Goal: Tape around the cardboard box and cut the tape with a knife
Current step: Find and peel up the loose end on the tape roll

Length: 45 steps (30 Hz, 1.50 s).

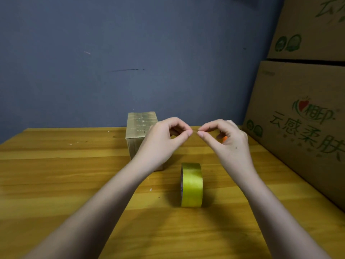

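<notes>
Yellow tape roll (pixel 192 185) stands beside cardboard box (pixel 139 131).

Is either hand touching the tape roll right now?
Apart. The head view shows both the left hand and the right hand raised well beyond the yellow tape roll, which stands alone on its edge on the wooden table.

I see 2 hands raised over the table (pixel 56 165): left hand (pixel 164 139) and right hand (pixel 229 141) pinch something tiny between fingertips. Tape roll (pixel 192 185) stands on edge; cardboard box (pixel 139 131) behind the left hand.
</notes>
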Each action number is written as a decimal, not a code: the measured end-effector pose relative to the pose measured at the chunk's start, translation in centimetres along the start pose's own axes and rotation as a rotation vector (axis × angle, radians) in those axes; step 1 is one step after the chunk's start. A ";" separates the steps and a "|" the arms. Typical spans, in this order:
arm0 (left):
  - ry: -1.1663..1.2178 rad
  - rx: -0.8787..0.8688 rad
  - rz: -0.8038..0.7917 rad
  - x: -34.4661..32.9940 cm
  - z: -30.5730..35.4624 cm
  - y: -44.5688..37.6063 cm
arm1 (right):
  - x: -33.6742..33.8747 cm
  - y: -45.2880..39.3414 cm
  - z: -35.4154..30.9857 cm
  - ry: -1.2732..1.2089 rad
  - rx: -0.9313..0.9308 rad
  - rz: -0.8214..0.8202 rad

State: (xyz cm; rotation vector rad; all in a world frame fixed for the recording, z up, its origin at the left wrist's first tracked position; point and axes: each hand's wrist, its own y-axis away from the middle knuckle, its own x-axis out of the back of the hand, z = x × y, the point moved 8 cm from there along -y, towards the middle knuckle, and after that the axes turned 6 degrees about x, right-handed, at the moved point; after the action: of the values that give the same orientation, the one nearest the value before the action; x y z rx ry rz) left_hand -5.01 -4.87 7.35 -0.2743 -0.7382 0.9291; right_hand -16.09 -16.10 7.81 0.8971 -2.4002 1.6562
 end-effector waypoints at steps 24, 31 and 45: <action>0.311 0.692 -0.308 -6.0 -9.0 6.0 | -2.4 -0.3 2.2 -0.302 -0.252 -0.078; 0.703 0.746 -0.412 -9.6 -7.7 6.5 | -2.1 -0.1 2.7 -0.340 -0.262 0.044; 0.547 0.353 -0.251 -6.1 -4.9 5.6 | -1.2 1.2 5.9 -0.240 -0.403 0.154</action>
State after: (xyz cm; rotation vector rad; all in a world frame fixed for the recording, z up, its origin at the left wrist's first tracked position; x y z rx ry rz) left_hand -7.53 -6.07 -1.89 -0.1094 -0.0945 0.6833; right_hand -14.28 -20.48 3.93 0.8998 -2.8804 1.0833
